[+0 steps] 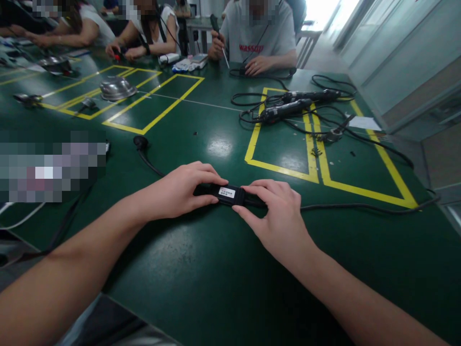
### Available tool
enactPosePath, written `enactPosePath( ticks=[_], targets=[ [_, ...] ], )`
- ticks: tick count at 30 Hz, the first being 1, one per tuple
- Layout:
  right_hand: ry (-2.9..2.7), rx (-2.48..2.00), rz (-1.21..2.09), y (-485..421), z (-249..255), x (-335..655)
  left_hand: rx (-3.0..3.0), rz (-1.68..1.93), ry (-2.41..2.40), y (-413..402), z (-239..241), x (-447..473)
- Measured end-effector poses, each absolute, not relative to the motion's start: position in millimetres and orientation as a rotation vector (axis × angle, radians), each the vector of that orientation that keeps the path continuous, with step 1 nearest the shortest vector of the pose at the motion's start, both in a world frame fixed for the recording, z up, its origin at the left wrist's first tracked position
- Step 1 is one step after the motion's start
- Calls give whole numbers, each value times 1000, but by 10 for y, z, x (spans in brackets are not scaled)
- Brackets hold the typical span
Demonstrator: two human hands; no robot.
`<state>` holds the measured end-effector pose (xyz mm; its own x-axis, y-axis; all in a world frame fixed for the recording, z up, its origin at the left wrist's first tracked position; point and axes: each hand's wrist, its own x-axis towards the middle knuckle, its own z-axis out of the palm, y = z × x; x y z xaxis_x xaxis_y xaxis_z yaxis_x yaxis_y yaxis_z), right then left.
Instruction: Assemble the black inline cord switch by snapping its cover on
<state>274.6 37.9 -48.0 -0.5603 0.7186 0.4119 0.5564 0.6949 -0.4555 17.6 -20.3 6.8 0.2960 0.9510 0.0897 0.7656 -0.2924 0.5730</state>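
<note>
Green table (165,274): yellow tape outlines (283,171), metal bowl (117,88), two black tools (286,110), black cable (345,206).

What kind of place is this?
Probably a workshop: the green table is marked with yellow tape, black corded tools lie on it, and someone opposite holds what looks like a screwdriver.

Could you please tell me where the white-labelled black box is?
The black box is near the head view's centre, between the left hand and right hand, over the green table.

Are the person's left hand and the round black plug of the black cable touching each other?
Apart. The head view shows a gap of green tabletop between the left hand and the round black plug.
</note>
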Motion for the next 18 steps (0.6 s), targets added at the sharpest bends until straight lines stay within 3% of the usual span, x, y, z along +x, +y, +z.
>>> enactPosePath(
  ticks=[13,18],
  targets=[
    [-2309,-1000,421,350,-473,2739,1896,691,1473,-170,71,121],
    [-2253,-1003,443,344,-491,2727,1808,868,1791,-89,-61,80]
  ],
)
